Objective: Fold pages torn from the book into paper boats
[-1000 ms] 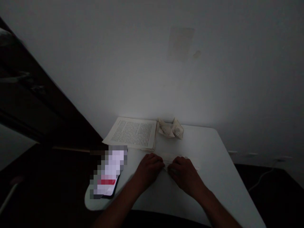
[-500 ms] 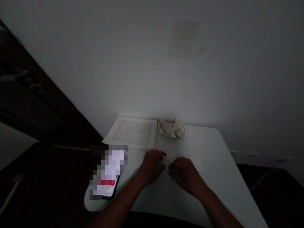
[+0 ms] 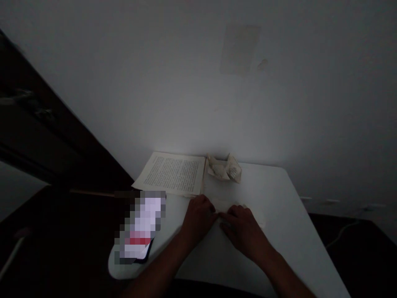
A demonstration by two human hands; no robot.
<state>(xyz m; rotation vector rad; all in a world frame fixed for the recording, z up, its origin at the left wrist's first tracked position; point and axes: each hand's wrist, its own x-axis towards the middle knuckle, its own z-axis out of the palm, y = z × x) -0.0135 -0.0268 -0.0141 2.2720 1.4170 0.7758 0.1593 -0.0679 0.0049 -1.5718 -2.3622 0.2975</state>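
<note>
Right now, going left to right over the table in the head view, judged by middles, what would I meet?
Phone → printed pages → left hand → folded paper shape → right hand.

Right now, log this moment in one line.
left hand: at paper; right hand: at paper; phone: left of hands; printed pages: beyond left hand; folded shape: right of pages

hands (image 3: 200, 217): bare, dimly lit | wrists (image 3: 183, 240): bare, slimmer | forearms (image 3: 287, 269): bare to the view's lower edge
</note>
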